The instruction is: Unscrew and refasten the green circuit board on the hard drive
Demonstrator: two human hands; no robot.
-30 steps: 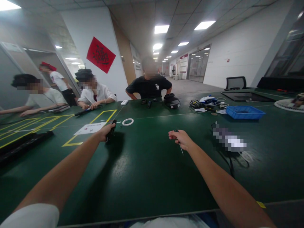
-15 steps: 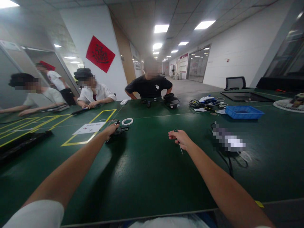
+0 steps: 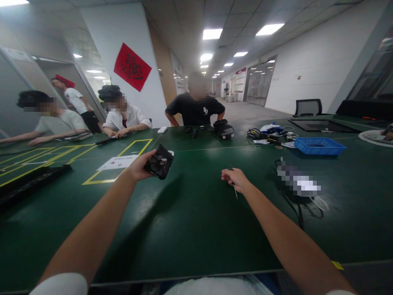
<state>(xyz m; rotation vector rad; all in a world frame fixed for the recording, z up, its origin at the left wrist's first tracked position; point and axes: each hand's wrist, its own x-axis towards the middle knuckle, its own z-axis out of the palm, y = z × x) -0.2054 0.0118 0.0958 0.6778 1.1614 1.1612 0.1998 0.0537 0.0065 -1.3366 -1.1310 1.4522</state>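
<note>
My left hand (image 3: 140,167) grips a black, roughly square device (image 3: 160,162) by its left edge. The device is raised above the green table (image 3: 196,229), its broad face tilted toward me; its exact kind is unclear. A white ring (image 3: 171,153) is mostly hidden behind it. Closed around a screwdriver (image 3: 236,193), my right hand (image 3: 236,180) hovers over the table's middle right. The thin metal shaft points down out of the fist, and a bit of dark handle shows above the fingers.
A blue tray (image 3: 319,146) sits at right, near a cluster of cables and tools (image 3: 267,133). A blurred-out item with cords (image 3: 297,178) lies closer. Left are a paper sheet (image 3: 116,162), yellow tape outlines and a long black part (image 3: 33,184). Several people are around the table.
My left hand has turned the black device from nearly edge-on to face me, raising it slightly to the right. The right hand keeps the screwdriver in nearly the same place.
</note>
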